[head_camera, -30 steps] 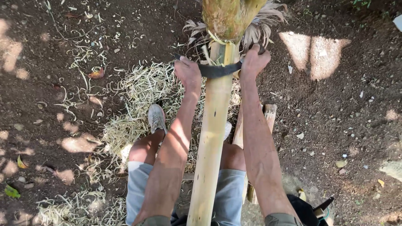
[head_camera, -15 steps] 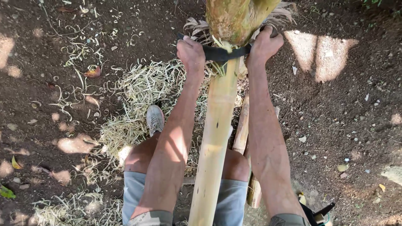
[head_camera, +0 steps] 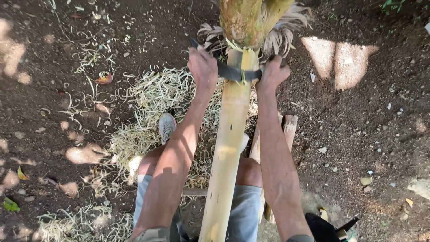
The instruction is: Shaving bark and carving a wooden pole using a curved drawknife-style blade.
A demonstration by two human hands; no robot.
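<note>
Head view looks down a pale bamboo pole (head_camera: 229,143) that runs up the middle between the person's knees; a dark curved blade (head_camera: 236,71) lies across the pole near its far end, just below the green, unpeeled stretch; the left hand (head_camera: 202,67) is clenched round the blade's handle left of the pole; the right hand (head_camera: 273,74) is closed round the other end on the pole's right; pale shavings (head_camera: 148,107) are heaped on the soil left of the pole.

Dark bare soil (head_camera: 367,134) all around — pale shavings (head_camera: 148,112) heaped at centre left, a sunlit patch (head_camera: 340,58) upper right, scattered leaves.
</note>
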